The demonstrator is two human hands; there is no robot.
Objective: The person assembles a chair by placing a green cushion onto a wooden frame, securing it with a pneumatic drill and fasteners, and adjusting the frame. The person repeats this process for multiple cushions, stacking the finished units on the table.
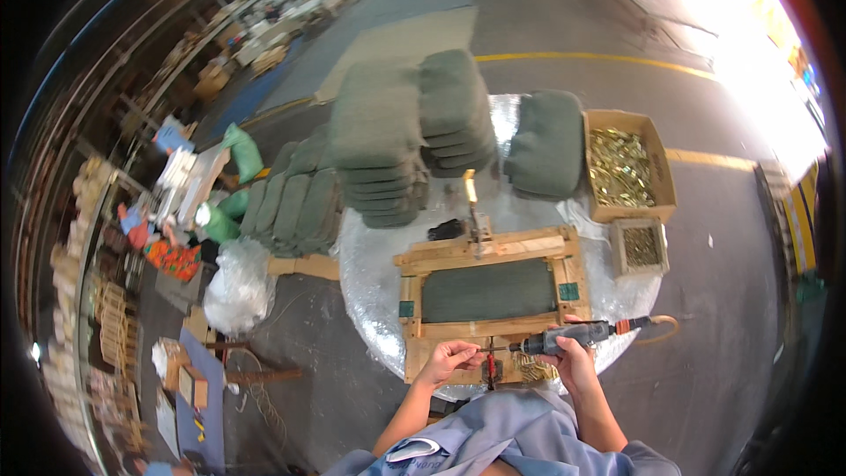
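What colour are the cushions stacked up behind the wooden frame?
The stacked cushions are dull grey-green, seen best in the head view, the only one here.

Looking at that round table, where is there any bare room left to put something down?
Little. The round foil-covered table is bare mainly along its left rim, between the wooden frame and the edge, and on a small patch right of the frame, below the small box. The back is crowded with stacked green cushions. The near edge holds both hands and the power tool.
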